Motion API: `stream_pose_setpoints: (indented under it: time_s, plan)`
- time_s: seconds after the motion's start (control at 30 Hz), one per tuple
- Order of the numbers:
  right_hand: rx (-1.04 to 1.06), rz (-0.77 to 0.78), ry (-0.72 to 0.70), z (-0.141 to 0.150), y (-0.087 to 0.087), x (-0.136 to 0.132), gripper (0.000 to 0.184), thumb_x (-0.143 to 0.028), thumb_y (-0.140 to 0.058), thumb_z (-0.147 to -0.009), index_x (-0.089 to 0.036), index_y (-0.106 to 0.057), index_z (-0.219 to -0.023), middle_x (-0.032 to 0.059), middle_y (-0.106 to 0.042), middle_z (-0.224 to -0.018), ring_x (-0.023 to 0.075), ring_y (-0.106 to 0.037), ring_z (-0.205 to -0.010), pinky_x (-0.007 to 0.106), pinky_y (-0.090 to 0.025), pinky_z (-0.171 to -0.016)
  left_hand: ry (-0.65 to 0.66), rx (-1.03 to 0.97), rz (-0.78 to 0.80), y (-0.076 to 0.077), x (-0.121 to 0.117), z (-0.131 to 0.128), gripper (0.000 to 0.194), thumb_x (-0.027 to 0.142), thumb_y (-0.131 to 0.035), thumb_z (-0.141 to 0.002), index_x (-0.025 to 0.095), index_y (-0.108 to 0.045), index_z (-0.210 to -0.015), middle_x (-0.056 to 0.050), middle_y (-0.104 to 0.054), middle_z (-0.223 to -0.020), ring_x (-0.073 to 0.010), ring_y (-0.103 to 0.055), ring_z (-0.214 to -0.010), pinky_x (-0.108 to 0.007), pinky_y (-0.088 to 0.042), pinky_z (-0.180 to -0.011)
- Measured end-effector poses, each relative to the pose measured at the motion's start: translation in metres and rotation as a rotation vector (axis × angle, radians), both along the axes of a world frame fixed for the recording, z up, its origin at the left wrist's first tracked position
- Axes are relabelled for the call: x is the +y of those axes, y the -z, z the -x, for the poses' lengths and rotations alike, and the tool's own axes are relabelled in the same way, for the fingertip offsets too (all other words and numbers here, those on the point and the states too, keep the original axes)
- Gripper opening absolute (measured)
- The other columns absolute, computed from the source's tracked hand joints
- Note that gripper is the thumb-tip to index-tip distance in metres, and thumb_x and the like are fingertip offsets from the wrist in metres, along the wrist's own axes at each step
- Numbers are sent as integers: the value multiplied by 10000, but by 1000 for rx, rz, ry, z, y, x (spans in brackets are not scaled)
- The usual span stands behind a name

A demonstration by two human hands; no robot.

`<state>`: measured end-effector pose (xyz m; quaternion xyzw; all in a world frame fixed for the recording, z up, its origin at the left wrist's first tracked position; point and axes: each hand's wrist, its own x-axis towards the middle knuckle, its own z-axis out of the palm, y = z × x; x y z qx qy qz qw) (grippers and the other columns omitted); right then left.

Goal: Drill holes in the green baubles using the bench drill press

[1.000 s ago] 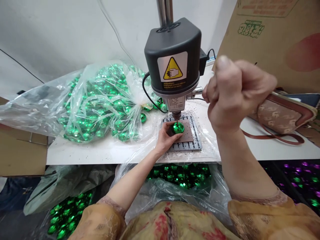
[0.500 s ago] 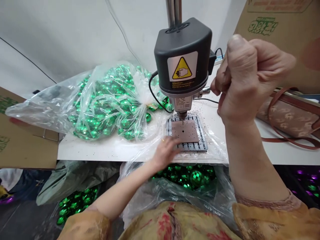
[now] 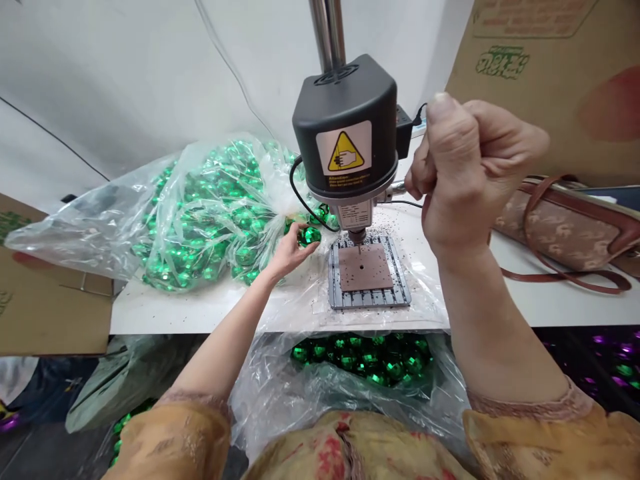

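My left hand (image 3: pixel 291 252) has its thumb and fingers closed round a shiny green mirrored ball (image 3: pixel 311 236) at the mouth of a clear plastic bag. To its right stands a small black drill press (image 3: pixel 345 127) with a yellow warning label. My right hand (image 3: pixel 475 167) is curled into a fist at the press's metal feed handle (image 3: pixel 396 191); most of the handle is hidden behind the fingers. Under the chuck (image 3: pixel 357 235), a brown board (image 3: pixel 367 277) with one dark hole lies on the slotted grey base plate (image 3: pixel 345 303). No ball sits on the board.
The clear bag (image 3: pixel 200 213) full of green balls lies on the white table (image 3: pixel 150 313). Below the table's front edge, an open plastic bag holds more green balls (image 3: pixel 370 357). A patterned handbag (image 3: pixel 565 220) and cardboard boxes (image 3: pixel 540 100) stand right. Dark shavings litter the plate.
My left hand has moved from the front of the base plate up and left to the bag's mouth and taken hold of a green ball. My right hand stays at the handle.
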<state>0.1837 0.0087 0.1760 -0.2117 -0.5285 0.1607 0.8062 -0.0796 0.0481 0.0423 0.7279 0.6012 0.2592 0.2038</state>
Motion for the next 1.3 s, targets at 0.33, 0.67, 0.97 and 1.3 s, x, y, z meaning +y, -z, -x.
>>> stream_pose_setpoints:
  time_s: [0.33, 0.67, 0.97, 1.3]
  plan:
    - [-39, 25, 38, 0, -1, -2, 500, -353, -561, -930, -156, -358, -517, -76, -280, -497, -15, -321, -425, 196, -289, -486, 33, -944, 361, 19, -33, -57, 496, 428, -786, -749, 214, -572, -1141, -37, -692, -1009, -158, -657, -848, -277, -529, -714]
    - [-26, 36, 90, 3, 3, -3, 506, -387, -556, -945, -187, -329, -540, -56, -275, -529, 31, -311, -438, 240, -323, -517, -69, -964, 234, 25, -36, -63, 453, 420, -821, -707, 222, -600, -1050, -8, -679, -941, -140, -651, -808, -264, -502, -715]
    - [-37, 33, 117, 3, 4, -3, 537, -473, -564, -926, -181, -314, -552, -57, -277, -534, 13, -293, -439, 228, -316, -503, -17, -924, 111, 45, -34, -81, 590, 470, -873, -694, 207, -630, -1162, -63, -739, -1057, -209, -693, -1005, -347, -528, -897]
    - [-17, 27, 108, 4, 3, -4, 544, -483, -585, -916, -203, -311, -539, -46, -300, -505, 58, -278, -415, 278, -292, -466, 51, -733, 96, 56, -38, -86, 614, 432, -859, -728, 243, -660, -1277, -100, -694, -1318, -303, -629, -1247, -443, -480, -1050]
